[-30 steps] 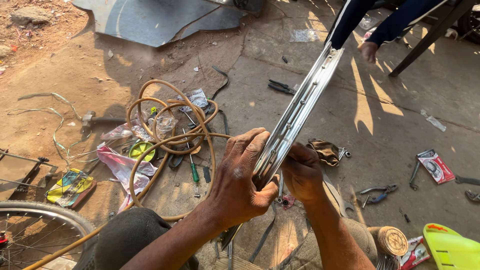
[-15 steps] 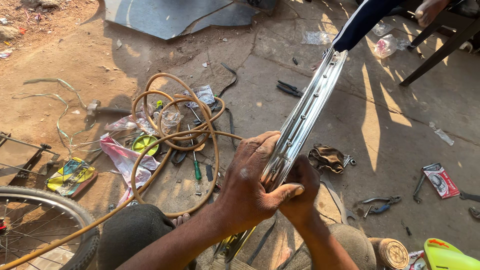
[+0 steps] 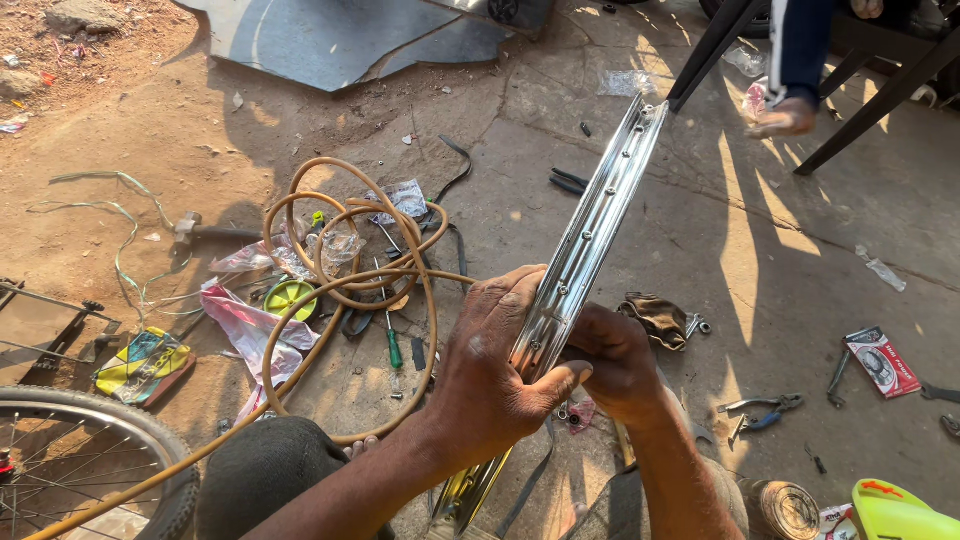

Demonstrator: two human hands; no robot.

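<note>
Both hands clamped on a chrome wheel rim, fingers wrapped tight: left hand over the top, right hand cupping underneath, probably to steady it edge-on. Long axis running from lap up-right toward the chair legs, above the hose coil.

Cracked concrete ground meets bare dirt. On it lie a coiled tan hose, a green-handled screwdriver, blue-handled pliers, a crumpled rag and a grey metal sheet.
</note>
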